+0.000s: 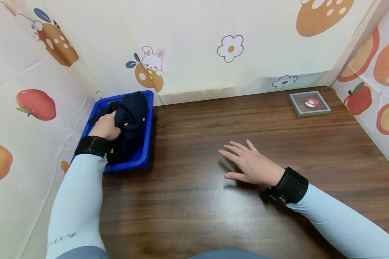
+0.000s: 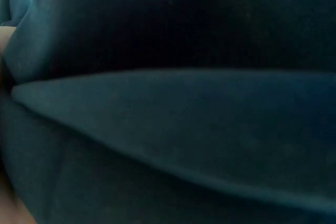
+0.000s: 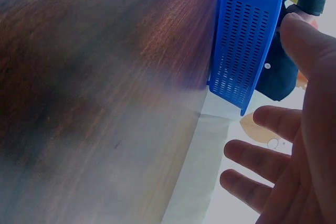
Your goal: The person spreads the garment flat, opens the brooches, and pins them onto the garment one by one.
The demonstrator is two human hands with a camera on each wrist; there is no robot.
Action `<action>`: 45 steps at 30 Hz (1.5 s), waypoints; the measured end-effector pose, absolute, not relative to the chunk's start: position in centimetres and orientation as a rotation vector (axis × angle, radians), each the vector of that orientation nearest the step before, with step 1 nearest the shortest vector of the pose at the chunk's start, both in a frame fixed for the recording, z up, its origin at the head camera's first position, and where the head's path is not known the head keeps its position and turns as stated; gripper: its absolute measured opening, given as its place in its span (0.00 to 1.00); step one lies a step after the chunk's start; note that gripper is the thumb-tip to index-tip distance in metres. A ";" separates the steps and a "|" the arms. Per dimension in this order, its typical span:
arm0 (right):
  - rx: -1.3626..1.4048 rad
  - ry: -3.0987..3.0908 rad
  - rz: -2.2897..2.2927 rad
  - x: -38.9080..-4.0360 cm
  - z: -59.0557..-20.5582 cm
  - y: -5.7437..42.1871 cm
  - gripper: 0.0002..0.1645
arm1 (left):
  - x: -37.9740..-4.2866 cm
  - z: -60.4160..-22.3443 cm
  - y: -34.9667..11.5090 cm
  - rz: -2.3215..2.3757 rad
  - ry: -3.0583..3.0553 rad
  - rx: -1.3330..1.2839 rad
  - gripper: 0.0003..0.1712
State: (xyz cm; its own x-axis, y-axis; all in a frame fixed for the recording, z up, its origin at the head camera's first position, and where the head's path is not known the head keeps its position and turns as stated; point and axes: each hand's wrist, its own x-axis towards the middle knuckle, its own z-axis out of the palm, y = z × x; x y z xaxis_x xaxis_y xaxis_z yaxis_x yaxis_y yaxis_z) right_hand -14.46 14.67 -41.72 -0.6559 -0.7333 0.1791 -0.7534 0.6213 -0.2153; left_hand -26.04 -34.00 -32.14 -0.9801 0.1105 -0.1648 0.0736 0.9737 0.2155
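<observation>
Dark navy cloth with small white buttons lies bunched in a blue plastic basket at the left of the table. My left hand grips a fold of this cloth inside the basket. Up close, the left wrist view is filled with dark folds of the cloth. Over the middle of the table my right hand hovers palm down, fingers spread, holding nothing. Beyond its fingers, the right wrist view shows the basket's perforated side.
A small grey square tray with a round red-and-white piece in it sits at the back right. Printed sheets hang as walls behind and at both sides of the wooden table.
</observation>
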 end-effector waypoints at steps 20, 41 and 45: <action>1.277 -2.768 0.418 -14.0 -41.1 14.4 0.44 | -23.5 -27.9 -32.9 0.434 3.258 0.395 0.31; 1.278 -2.772 0.406 -13.9 -40.8 14.5 0.44 | -19.2 -20.5 -27.6 0.572 3.472 0.604 0.25; 1.254 -2.783 0.415 -14.1 -40.8 14.7 0.44 | -18.4 -19.2 -25.8 0.576 3.490 0.642 0.24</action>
State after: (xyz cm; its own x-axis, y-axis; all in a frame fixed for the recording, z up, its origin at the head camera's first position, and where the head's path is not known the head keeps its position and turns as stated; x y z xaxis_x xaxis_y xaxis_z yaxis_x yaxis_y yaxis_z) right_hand -14.07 14.72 -40.77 -0.6671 -0.7266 0.1644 -0.7430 0.6327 -0.2183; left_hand -18.43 -25.79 -19.22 -0.8384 0.2593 0.4795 0.3996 0.8906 0.2171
